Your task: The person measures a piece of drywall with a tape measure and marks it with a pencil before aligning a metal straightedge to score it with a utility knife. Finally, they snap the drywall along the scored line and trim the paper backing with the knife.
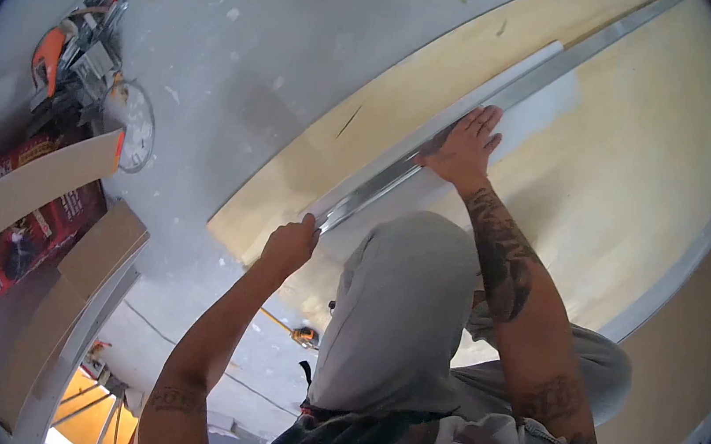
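Note:
A long shiny metal profile (pixel 369 195) lies diagonally across a tan sheet of board (pixel 416 87). Beside and partly under it runs a narrow white strip (pixel 516 71). My left hand (pixel 290 245) is closed around the near end of the profile, thumb pointing up along it. Farther along, my right hand (pixel 464 149) rests on the profile with its fingers stretched out and slightly apart. The profile's far end runs out of view at the top right. A tape measure (pixel 304 336), its yellow blade partly out, lies on the floor below my left hand.
To the left lie a red printed bag (pixel 35 231), cardboard pieces (pixel 108 249) and a heap of metal scraps (pixel 95 61) with an orange-handled tool (pixel 49 60). A brown board (pixel 677 350) stands at the right. My bent knee (pixel 404 299) is close to the profile.

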The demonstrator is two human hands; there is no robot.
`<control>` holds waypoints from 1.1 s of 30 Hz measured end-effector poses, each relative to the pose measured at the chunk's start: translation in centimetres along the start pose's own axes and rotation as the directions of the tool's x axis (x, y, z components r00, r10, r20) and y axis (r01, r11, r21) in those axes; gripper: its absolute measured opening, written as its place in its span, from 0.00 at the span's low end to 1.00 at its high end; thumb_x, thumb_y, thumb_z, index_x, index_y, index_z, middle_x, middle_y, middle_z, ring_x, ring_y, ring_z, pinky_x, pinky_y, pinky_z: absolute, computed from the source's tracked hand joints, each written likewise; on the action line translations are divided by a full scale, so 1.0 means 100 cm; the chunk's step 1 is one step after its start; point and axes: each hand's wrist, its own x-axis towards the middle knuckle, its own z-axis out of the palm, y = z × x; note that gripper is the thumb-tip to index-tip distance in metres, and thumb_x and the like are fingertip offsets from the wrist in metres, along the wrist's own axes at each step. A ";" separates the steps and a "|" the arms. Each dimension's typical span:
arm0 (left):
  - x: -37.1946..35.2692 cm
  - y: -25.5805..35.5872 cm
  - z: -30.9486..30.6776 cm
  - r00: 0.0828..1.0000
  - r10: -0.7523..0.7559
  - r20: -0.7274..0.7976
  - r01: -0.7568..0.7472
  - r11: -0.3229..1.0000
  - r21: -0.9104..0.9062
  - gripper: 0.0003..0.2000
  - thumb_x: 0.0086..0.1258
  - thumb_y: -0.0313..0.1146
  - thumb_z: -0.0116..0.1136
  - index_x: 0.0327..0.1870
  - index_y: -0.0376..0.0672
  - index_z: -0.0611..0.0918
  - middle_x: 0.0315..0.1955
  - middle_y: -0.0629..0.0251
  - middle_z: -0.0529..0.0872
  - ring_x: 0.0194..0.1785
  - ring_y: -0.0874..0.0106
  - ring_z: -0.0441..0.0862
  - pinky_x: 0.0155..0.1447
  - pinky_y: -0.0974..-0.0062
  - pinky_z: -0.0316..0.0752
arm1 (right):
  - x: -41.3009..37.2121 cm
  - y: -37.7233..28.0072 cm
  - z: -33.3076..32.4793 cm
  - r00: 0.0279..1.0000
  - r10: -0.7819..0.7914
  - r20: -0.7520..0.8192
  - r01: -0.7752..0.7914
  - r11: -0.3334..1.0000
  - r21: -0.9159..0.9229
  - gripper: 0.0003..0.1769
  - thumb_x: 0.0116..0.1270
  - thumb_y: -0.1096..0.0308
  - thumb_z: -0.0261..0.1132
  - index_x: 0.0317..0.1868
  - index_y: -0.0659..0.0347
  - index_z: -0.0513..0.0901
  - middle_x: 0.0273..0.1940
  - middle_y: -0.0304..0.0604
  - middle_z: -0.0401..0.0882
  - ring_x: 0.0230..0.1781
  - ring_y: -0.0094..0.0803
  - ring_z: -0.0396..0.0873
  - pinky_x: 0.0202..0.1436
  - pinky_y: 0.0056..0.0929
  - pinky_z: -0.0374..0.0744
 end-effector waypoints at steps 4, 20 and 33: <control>-0.035 -0.059 0.029 0.996 -0.079 0.052 0.075 0.994 0.076 0.12 0.73 0.39 0.51 0.44 0.37 0.72 0.27 0.45 0.85 0.34 0.44 0.85 0.41 0.47 0.80 | -0.003 -0.004 -0.005 1.000 0.008 0.001 -0.008 0.999 -0.053 0.81 0.39 0.34 0.78 0.71 0.88 0.38 0.74 0.80 0.31 0.78 0.66 0.26 0.73 0.70 0.48; 0.195 0.291 -0.173 0.783 0.480 -0.395 -0.500 0.864 0.060 0.16 0.73 0.37 0.49 0.54 0.35 0.75 0.38 0.39 0.85 0.45 0.46 0.84 0.50 0.50 0.77 | -0.002 0.006 -0.001 0.989 -0.013 -0.150 0.018 0.999 0.029 0.76 0.35 0.39 0.79 0.71 0.85 0.49 0.74 0.80 0.40 0.78 0.69 0.34 0.71 0.75 0.47; 0.284 0.385 -0.186 0.834 0.484 -0.265 -0.487 0.871 0.059 0.14 0.69 0.32 0.47 0.43 0.31 0.82 0.35 0.43 0.87 0.37 0.52 0.87 0.49 0.57 0.80 | -0.003 0.008 0.000 0.982 0.031 -0.189 -0.011 0.994 0.106 0.70 0.39 0.44 0.78 0.72 0.83 0.51 0.74 0.76 0.44 0.79 0.65 0.35 0.72 0.73 0.47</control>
